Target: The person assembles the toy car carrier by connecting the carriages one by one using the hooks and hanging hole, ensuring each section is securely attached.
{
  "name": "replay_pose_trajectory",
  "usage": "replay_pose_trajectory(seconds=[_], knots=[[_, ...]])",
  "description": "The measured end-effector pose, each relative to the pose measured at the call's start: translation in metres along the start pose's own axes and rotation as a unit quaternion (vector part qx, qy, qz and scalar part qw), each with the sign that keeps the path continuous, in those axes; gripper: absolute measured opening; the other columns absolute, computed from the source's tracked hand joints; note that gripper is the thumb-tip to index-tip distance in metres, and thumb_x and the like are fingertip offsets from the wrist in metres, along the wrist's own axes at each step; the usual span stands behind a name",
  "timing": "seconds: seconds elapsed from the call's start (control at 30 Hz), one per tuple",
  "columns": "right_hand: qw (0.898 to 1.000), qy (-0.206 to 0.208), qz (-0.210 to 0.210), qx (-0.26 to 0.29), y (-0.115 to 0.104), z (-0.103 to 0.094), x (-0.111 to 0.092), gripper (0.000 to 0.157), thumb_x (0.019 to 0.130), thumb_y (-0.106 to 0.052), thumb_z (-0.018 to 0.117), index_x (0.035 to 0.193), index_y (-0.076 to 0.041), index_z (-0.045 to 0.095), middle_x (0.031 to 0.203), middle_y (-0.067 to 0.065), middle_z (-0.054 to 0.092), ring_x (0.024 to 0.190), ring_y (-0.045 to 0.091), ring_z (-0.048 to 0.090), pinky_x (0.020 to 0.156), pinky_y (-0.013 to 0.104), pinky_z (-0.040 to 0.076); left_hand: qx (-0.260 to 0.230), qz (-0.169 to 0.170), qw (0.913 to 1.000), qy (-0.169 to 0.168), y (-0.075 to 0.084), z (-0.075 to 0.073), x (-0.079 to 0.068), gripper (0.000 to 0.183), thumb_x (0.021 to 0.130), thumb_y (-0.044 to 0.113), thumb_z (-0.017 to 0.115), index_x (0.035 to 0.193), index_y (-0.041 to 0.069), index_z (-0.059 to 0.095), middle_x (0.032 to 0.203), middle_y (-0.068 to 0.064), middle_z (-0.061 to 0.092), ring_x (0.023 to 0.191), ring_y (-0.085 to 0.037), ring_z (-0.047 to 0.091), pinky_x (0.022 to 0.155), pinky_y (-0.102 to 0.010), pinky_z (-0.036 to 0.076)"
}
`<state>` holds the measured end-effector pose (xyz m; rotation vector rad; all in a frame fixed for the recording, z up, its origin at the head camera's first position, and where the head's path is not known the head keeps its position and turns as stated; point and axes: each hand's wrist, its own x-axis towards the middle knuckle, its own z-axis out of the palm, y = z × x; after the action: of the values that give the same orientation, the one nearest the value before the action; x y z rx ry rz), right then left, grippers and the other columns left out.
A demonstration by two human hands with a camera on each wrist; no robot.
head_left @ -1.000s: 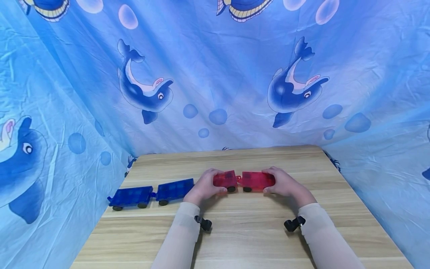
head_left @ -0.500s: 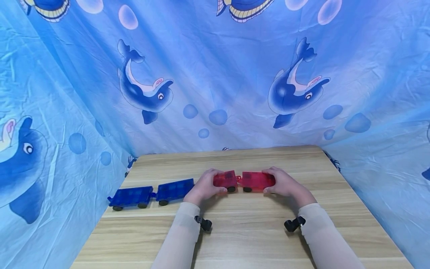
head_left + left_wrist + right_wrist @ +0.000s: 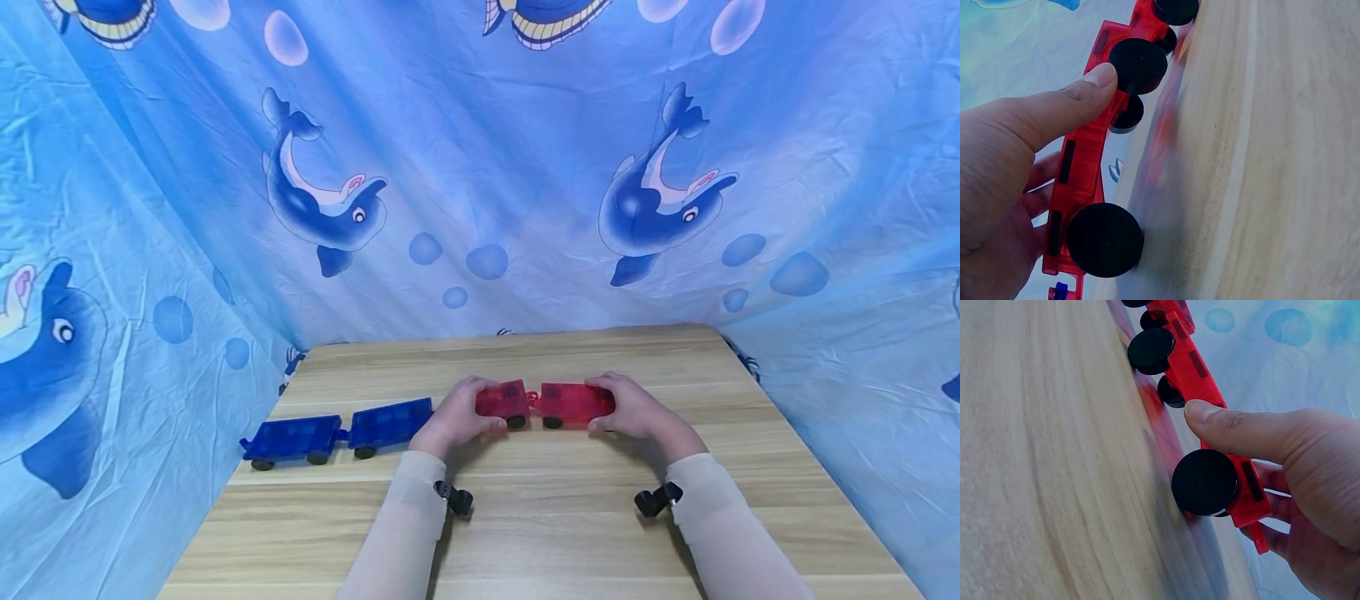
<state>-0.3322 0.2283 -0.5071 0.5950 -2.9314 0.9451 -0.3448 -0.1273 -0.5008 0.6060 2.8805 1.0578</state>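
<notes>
Two see-through red toy train cars with black wheels stand end to end on the wooden table. My left hand (image 3: 457, 415) grips the left red car (image 3: 512, 402), thumb on its near side and fingers on the far side, as the left wrist view shows. The right red car (image 3: 573, 403) is held the same way by my right hand (image 3: 633, 407). A small red coupling (image 3: 533, 399) lies between the two cars. Left of them, two blue toy train cars stand joined: the farther-left blue car (image 3: 294, 437) and the nearer blue car (image 3: 392, 423), whose right end my left hand hides.
The wooden table (image 3: 547, 533) reaches back to a blue curtain (image 3: 480, 167) printed with dolphins, which also hangs at both sides. A small blue piece (image 3: 1061, 290) shows at the left red car's rear hook in the left wrist view.
</notes>
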Motion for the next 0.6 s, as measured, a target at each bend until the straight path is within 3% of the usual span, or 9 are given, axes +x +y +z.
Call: replay_pose_trajectory(seconds=[0.6], knots=[[1.000,0.001,-0.008,0.004,-0.0003,-0.0005,-0.0014,0.082,0.079,-0.023,0.094,0.149,-0.001,0.056,0.132,0.012,0.061,0.120,0.032,0.057,0.105,0.056,0.048,0.017,-0.005,0.9998,-0.005,-0.0018,0.0004,-0.0004,0.066,0.081,0.032,0.093,0.140,0.020,0.066,0.140,-0.001,0.059,0.123,-0.025,0.058,0.103,-0.049,0.053]])
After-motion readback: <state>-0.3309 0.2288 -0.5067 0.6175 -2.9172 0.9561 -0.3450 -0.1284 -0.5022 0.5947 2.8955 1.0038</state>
